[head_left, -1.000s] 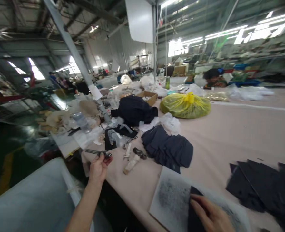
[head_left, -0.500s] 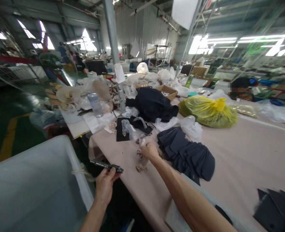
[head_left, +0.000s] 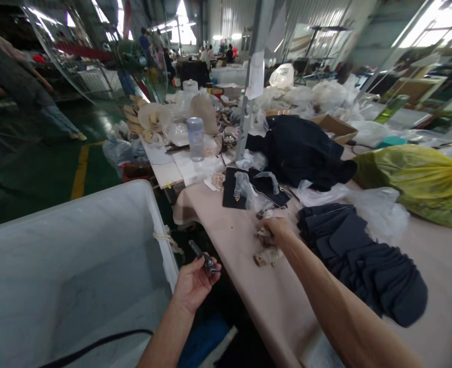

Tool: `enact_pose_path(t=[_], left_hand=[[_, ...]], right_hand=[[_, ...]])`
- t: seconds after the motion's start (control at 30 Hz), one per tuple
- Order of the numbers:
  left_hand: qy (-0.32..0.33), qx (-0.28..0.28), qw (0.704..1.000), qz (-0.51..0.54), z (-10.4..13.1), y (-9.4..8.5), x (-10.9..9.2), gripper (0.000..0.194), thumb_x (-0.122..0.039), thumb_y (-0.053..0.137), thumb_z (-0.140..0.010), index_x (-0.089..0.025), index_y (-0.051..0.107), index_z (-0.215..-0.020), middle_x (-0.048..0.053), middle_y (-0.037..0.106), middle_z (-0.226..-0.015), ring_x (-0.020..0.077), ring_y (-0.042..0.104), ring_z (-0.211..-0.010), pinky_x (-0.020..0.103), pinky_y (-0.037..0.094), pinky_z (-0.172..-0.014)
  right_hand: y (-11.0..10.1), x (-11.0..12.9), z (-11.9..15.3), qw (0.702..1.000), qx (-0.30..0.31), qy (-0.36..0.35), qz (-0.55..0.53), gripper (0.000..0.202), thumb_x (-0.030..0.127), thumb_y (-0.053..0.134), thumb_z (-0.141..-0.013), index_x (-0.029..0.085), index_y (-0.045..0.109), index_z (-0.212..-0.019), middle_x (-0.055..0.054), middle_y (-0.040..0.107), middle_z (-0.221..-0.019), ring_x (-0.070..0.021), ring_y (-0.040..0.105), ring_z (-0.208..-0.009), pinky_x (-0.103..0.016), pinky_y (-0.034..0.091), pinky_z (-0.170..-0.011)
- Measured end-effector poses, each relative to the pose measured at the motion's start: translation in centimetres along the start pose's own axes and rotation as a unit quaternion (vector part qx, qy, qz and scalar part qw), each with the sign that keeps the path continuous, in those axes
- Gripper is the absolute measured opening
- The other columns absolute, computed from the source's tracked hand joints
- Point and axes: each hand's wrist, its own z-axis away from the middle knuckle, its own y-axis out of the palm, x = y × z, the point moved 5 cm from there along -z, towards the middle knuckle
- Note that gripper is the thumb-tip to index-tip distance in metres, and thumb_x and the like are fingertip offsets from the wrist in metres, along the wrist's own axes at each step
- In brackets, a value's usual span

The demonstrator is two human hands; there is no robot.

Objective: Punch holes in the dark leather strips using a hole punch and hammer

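My left hand (head_left: 196,281) is closed round a slim, shiny black object (head_left: 203,257) near the table's edge; its kind is unclear. My right hand (head_left: 277,230) reaches down to the table with its fingers bent together over some small items. What lies between those fingers is hidden. Just below it rests a small beige bundle (head_left: 266,256). Beyond the right hand lie black flat pieces (head_left: 231,197) with plastic-wrapped handles and gold-coloured rings. Dark fabric pieces (head_left: 364,255) overlap in a row to the right of my right hand.
A large white bin (head_left: 149,204) stands at left, a black strap (head_left: 103,341) inside. The pinkish table cover (head_left: 241,266) carries dark cloth (head_left: 302,153) and a yellow bag (head_left: 421,174). A metal post (head_left: 245,117) rises behind, near a bottle (head_left: 196,138). A person (head_left: 22,71) is at far left.
My view has turned left, so the table things sit further right. The black object in my left hand has swung to point more away from me. The right hand stays low at the small items.
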Motion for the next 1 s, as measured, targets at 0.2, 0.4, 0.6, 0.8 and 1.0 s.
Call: enact_pose_path(t=[0.2, 0.4, 0.6, 0.8, 1.0], left_hand=[[0.009, -0.053, 0.992, 0.110, 0.1, -0.1, 1.1, 0.012, -0.010, 0.055, -0.085, -0.011, 0.066, -0.081, 0.007, 0.072, -0.076, 0.0162, 0.070, -0.064, 0.027, 0.058, -0.056], [0.027, -0.060, 0.989, 0.136, 0.1, 0.3, 3.0, 0.017, -0.010, 0.052, -0.090, -0.013, 0.068, -0.084, 0.007, 0.072, -0.080, 0.0152, 0.072, -0.072, 0.025, 0.059, -0.062], [0.048, -0.014, 0.992, 0.117, 0.7, 0.8, 4.6, 0.021, -0.009, 0.052, -0.093, -0.015, 0.070, -0.084, 0.007, 0.075, -0.087, 0.0178, 0.073, -0.083, 0.026, 0.062, -0.071], [0.034, 0.005, 0.994, 0.102, 1.6, 1.6, 5.9, 0.022, -0.008, 0.052, -0.093, -0.014, 0.071, -0.085, 0.009, 0.075, -0.088, 0.0194, 0.073, -0.086, 0.028, 0.062, -0.074], [0.027, 0.010, 0.996, 0.085, 1.9, 2.3, 6.8, 0.020, -0.008, 0.052, -0.092, -0.013, 0.071, -0.086, 0.009, 0.074, -0.090, 0.0197, 0.073, -0.085, 0.028, 0.063, -0.072]], right_hand=[[-0.8, 0.1, 8.2, 0.973, 0.043, -0.038, -0.224, 0.032, 0.040, 0.069, -0.073, 0.021, 0.045, -0.064, 0.009, 0.040, -0.048, -0.0069, 0.033, -0.037, -0.022, 0.029, -0.037], [-1.6, -1.2, 19.5, 0.944, 0.009, -0.128, -0.305, 0.040, 0.055, 0.067, -0.079, 0.015, 0.064, -0.077, 0.004, 0.050, -0.047, -0.0113, 0.046, -0.044, -0.024, 0.038, -0.045], [-1.2, -4.6, 23.9, 0.948, -0.079, -0.168, -0.258, 0.039, 0.055, 0.063, -0.084, 0.016, 0.065, -0.082, 0.001, 0.058, -0.056, -0.0144, 0.053, -0.050, -0.025, 0.042, -0.048], [-1.3, -6.4, 23.8, 0.942, -0.088, -0.161, -0.281, 0.037, 0.052, 0.063, -0.086, 0.015, 0.065, -0.088, 0.001, 0.059, -0.059, -0.0148, 0.054, -0.052, -0.025, 0.044, -0.052], [-2.5, -5.8, 23.6, 0.945, -0.088, -0.175, -0.261, 0.039, 0.054, 0.063, -0.084, 0.016, 0.066, -0.082, 0.001, 0.057, -0.057, -0.0152, 0.054, -0.051, -0.025, 0.044, -0.051]])
